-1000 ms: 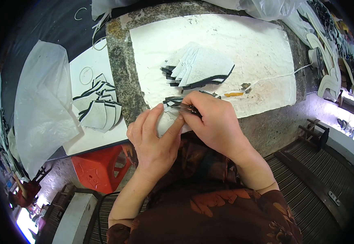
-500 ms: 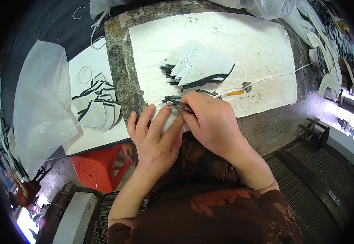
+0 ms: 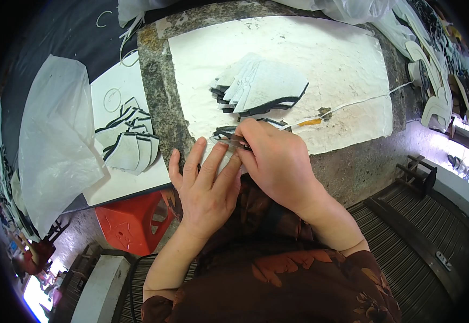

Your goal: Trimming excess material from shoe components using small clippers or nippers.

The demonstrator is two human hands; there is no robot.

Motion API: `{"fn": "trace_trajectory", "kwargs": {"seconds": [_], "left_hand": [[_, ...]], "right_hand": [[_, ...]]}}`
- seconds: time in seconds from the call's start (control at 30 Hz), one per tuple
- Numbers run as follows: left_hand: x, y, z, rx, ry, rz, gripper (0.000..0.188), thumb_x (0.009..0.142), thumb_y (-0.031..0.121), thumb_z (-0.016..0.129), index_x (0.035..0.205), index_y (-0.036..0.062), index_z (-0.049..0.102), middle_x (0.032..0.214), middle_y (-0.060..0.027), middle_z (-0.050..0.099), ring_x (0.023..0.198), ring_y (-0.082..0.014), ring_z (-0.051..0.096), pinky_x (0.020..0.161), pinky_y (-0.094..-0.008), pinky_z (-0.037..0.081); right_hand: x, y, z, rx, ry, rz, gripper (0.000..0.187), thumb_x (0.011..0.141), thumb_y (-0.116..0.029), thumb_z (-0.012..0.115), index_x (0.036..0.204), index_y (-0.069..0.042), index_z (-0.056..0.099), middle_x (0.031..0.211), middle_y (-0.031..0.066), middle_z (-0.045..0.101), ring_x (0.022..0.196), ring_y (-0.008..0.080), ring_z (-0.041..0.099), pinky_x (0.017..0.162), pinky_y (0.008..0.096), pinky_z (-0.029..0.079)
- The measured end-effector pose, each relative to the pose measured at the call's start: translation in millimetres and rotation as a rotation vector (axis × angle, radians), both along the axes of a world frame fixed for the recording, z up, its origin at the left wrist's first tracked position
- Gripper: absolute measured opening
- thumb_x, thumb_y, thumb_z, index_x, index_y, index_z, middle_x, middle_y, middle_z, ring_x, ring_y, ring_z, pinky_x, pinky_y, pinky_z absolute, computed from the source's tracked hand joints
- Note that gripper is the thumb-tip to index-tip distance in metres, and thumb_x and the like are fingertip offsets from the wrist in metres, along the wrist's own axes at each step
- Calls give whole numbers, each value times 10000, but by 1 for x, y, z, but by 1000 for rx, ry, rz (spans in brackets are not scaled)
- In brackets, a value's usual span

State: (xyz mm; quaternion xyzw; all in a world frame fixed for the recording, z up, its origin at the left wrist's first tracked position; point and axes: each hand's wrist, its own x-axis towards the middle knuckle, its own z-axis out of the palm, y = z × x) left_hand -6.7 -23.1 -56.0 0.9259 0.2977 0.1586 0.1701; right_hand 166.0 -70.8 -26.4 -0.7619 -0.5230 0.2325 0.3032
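My left hand (image 3: 205, 185) lies with its fingers spread, pressing on a white felt-like piece (image 3: 228, 158) with dark trim at the table's near edge. In my right hand (image 3: 277, 159) is a thin metal tool (image 3: 226, 141), tweezers or small scissors; my fingers hide most of it. Its narrow end points left over the piece, by my left fingertips. Dark-edged pieces (image 3: 226, 131) show just beyond the tool, partly covered by my right hand. Farther out lies a fanned stack of white, dark-edged pieces (image 3: 269, 86).
A white sheet (image 3: 347, 54) covers much of the stone-like tabletop (image 3: 161, 102). A white cord (image 3: 361, 100) runs right from near my right hand, past a yellow piece (image 3: 311, 122). At left are more trimmed pieces (image 3: 132, 151), a plastic bag (image 3: 56, 140) and a red stool (image 3: 129, 223).
My right hand and the tool have shifted slightly left over the piece. My left hand keeps almost the same place.
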Motion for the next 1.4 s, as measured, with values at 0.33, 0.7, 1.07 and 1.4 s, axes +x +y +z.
{"fn": "trace_trajectory", "kwargs": {"seconds": [0.33, 0.7, 1.07, 1.4], "left_hand": [[5, -2, 10, 22, 60, 6, 362, 895, 177, 731, 1257, 190, 726, 1388, -43, 633, 1360, -327, 498, 1180, -569, 255], [10, -3, 18, 28, 116, 32, 486, 910, 244, 744, 1381, 159, 657, 1381, -32, 628, 1313, -302, 510, 1179, -535, 263], [19, -2, 21, 40, 121, 34, 484, 902, 319, 755, 1354, 165, 678, 1303, -43, 622, 1253, -297, 526, 1144, -555, 290], [37, 6, 27, 62, 11, 15, 319, 873, 182, 770, 1174, 84, 726, 1135, -58, 641, 1133, -300, 554, 1091, -514, 366]], "right_hand": [[18, -6, -4, 57, -73, -39, 116, 906, -132, 687, 947, -81, 590, 827, 104, 653, 690, 352, 661, 565, 423, 522], [19, -5, -5, 91, 109, -122, 89, 887, -74, 708, 892, -22, 637, 793, 129, 647, 695, 295, 639, 633, 357, 511], [22, -8, -6, 116, 97, -143, 81, 892, -104, 663, 881, -49, 605, 793, 122, 645, 744, 341, 652, 626, 420, 519], [30, -16, -2, 2, 184, -234, 84, 888, -106, 676, 890, -41, 623, 800, 127, 661, 746, 336, 663, 642, 407, 526]]}}
